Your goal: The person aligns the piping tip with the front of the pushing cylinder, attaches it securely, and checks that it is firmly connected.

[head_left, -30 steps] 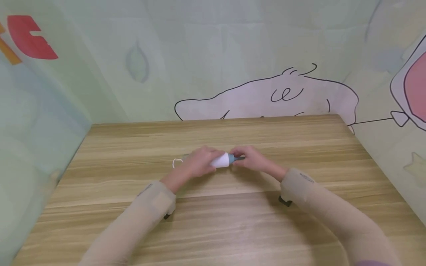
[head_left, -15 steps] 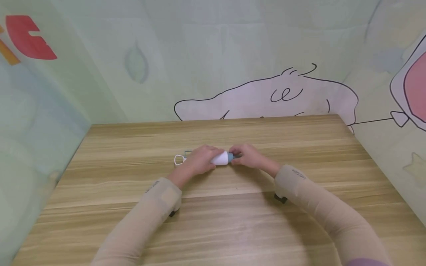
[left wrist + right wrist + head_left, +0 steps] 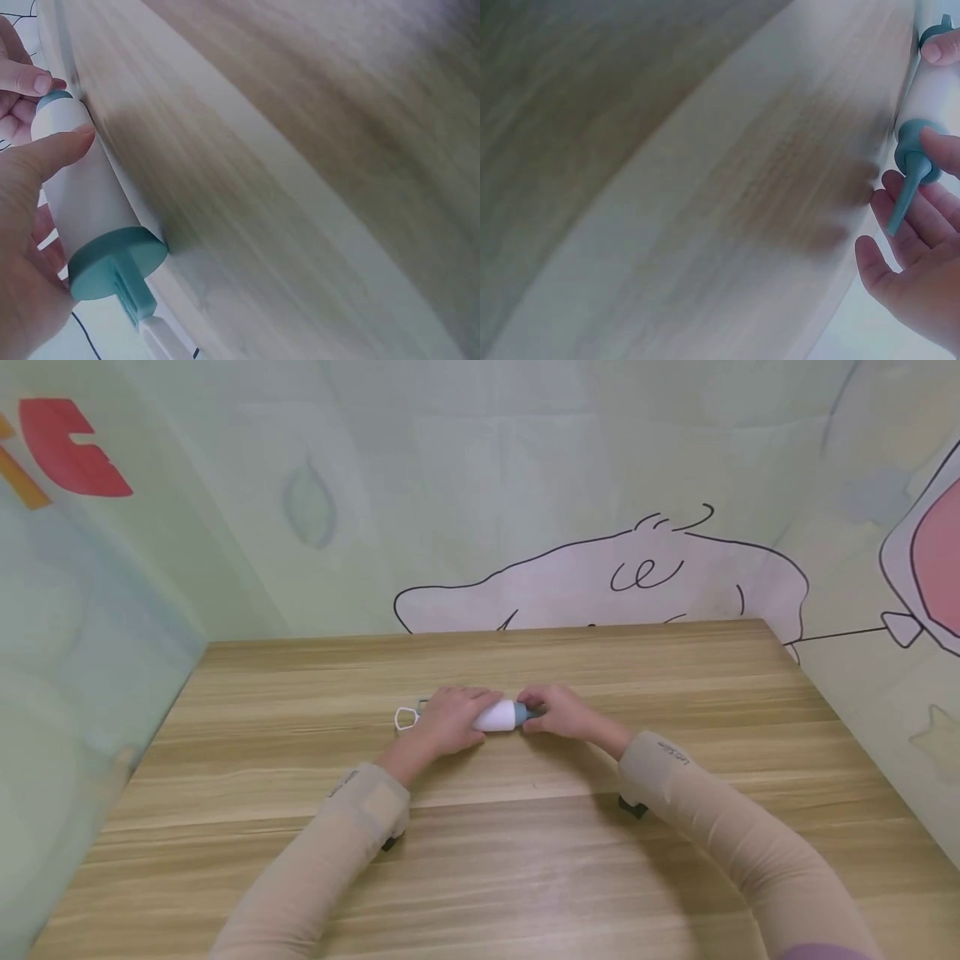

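A white syringe-like tube (image 3: 495, 717) with teal ends lies sideways low over the table. My left hand (image 3: 452, 718) grips its barrel from above, the thumb along the white side in the left wrist view. At its other end my right hand (image 3: 566, 712) pinches the teal collar (image 3: 913, 135) between thumb and fingers. A thin teal nozzle (image 3: 904, 199) runs out from that collar past the curled right fingers. Beyond the left hand, a teal end cap (image 3: 112, 259) carries a short teal stem and a white loop handle (image 3: 162, 337), partly hidden in the head view.
The wood-grain table (image 3: 525, 877) spreads around both hands. Behind it and along both sides hangs a printed cloth (image 3: 450, 485) with cartoon drawings. Beige sleeves cover both forearms, with a small dark piece (image 3: 632, 807) under the right wrist.
My right hand has shifted slightly left and covers more of the nozzle. Both forearms have moved a little inward. The tube stays in nearly the same place.
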A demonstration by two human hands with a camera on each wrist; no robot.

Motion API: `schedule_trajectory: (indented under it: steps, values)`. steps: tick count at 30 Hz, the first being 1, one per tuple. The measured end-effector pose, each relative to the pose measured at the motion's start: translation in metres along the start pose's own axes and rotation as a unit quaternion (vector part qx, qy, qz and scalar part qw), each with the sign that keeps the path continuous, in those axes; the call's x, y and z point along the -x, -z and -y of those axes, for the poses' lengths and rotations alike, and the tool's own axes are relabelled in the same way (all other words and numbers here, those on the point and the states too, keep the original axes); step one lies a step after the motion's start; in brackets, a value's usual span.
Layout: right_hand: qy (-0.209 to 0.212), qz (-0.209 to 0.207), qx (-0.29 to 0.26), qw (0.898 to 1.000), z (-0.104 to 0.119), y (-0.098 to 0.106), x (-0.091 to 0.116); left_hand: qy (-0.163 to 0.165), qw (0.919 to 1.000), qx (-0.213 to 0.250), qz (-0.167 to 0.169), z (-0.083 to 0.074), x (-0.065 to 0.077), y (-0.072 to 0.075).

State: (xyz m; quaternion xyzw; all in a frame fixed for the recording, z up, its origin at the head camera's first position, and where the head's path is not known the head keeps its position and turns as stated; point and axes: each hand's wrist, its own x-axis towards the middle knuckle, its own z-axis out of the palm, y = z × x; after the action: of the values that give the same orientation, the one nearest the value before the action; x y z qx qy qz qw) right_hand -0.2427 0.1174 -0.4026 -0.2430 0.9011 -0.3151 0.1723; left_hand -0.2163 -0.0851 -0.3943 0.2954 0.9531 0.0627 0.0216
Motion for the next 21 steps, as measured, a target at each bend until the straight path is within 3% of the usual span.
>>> schedule_trajectory:
  steps: [13,21]
  values:
    - [0.004,0.000,0.001,1.000,0.0006,0.0000,-0.0017,0.012,0.9998,-0.006,0.017,-0.0004,0.0011,0.0008]
    - [0.013,-0.004,-0.025,1.000,-0.0067,0.0075,0.0027,0.003,0.9999,0.011,-0.013,0.0048,0.0054,0.0038]
